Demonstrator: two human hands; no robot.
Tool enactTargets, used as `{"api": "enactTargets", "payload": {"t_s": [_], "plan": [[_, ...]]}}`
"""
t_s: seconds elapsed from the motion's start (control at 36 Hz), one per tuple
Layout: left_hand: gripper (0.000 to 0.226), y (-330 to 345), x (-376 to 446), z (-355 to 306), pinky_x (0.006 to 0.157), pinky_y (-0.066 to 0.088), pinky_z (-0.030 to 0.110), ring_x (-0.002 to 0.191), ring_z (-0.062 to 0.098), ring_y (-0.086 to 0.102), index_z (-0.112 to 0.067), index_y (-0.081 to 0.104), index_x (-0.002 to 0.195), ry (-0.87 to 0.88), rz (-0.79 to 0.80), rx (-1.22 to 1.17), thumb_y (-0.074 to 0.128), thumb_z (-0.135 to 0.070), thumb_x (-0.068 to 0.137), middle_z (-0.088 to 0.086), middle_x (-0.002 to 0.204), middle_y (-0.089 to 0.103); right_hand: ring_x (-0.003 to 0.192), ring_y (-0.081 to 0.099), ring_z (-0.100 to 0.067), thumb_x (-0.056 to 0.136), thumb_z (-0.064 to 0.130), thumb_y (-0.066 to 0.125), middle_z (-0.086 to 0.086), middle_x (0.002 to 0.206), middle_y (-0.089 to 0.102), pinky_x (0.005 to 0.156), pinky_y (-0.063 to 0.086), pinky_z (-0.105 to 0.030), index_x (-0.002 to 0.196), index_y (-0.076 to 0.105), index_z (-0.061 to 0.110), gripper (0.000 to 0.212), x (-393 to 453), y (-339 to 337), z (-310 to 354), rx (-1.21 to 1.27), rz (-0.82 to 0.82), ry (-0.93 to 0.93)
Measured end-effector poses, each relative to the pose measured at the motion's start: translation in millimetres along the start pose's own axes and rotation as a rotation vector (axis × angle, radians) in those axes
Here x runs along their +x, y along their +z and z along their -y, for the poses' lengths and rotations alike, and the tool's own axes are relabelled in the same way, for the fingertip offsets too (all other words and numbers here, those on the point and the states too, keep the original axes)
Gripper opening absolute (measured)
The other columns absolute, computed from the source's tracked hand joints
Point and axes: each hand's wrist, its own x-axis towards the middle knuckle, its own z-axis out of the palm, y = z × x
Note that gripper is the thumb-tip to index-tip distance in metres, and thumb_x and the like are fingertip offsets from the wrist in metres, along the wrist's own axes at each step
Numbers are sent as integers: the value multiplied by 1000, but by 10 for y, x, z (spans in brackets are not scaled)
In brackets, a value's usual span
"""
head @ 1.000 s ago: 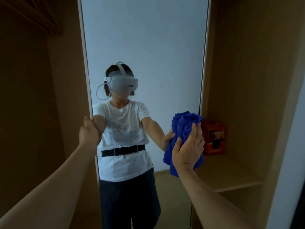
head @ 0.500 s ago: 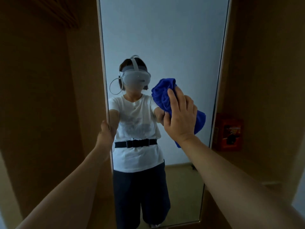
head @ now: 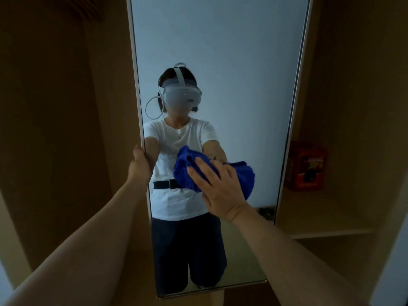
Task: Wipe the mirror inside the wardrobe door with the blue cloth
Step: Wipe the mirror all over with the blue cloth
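Observation:
A tall mirror [head: 231, 51] in a pale frame fills the middle of the view on the inside of the wardrobe door. My right hand [head: 218, 188] presses a bunched blue cloth [head: 187, 171] flat against the glass at about mid-height, fingers spread and fairly straight over the cloth. My left hand [head: 140, 164] grips the mirror's left edge, fingers wrapped behind the door out of sight. The glass reflects a person in a white shirt and a headset.
Wooden wardrobe panels [head: 55, 129] stand on the left. On the right a wooden shelf [head: 326, 226] carries a red box [head: 305, 166]. The mirror's lower edge [head: 212, 289] sits near the bottom of the view.
My right hand has swept the blue cloth down the glass from head height to waist height. The view has shifted, showing more of the mirror. My left hand stays on the edge.

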Motion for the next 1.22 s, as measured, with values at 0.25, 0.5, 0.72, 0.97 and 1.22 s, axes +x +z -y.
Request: {"api": "enactTargets", "payload": {"t_s": [0.25, 0.5, 0.72, 0.97, 1.22], "plan": [[53, -50, 43, 34, 81, 45, 37, 81, 18, 55, -14, 55, 90, 39, 38, 45, 24, -57, 92, 3, 87, 58, 113, 43, -33, 83, 22, 48, -4, 148, 31, 83, 45, -45, 144, 32, 25, 62, -485, 454, 178, 8, 102, -323], [69, -131, -30, 117, 106, 35, 45, 120, 33, 49, -5, 46, 129, 32, 150, 66, 21, -58, 93, 21, 132, 50, 117, 42, -31, 82, 15, 48, -6, 145, 31, 92, 40, -46, 142, 35, 27, 62, 54, 150, 166, 63, -67, -153], [54, -98, -58, 162, 98, 43, 43, 93, 23, 59, -15, 58, 80, 106, 135, 18, 21, -52, 95, 12, 93, 65, 110, 56, -34, 80, 11, 59, -10, 135, 55, 87, 46, -46, 136, 52, 23, 58, 465, -19, 178, 42, -149, -77], [47, -46, -7, 193, 79, 39, 36, 88, 22, 53, -18, 50, 109, 41, 32, 55, 23, -52, 94, 6, 93, 55, 117, 46, -30, 82, 17, 59, -5, 142, 45, 90, 45, -46, 141, 35, 27, 64, -311, 489, 304, 72, -19, -314], [40, -68, 17, 174, 56, 37, 29, 71, 17, 52, -23, 46, 77, -1, -40, 55, 26, -54, 92, 3, 78, 53, 114, 45, -29, 82, 11, 53, -4, 143, 35, 87, 39, -44, 143, 33, 26, 66, -395, 450, 112, 19, -98, -258]]}}
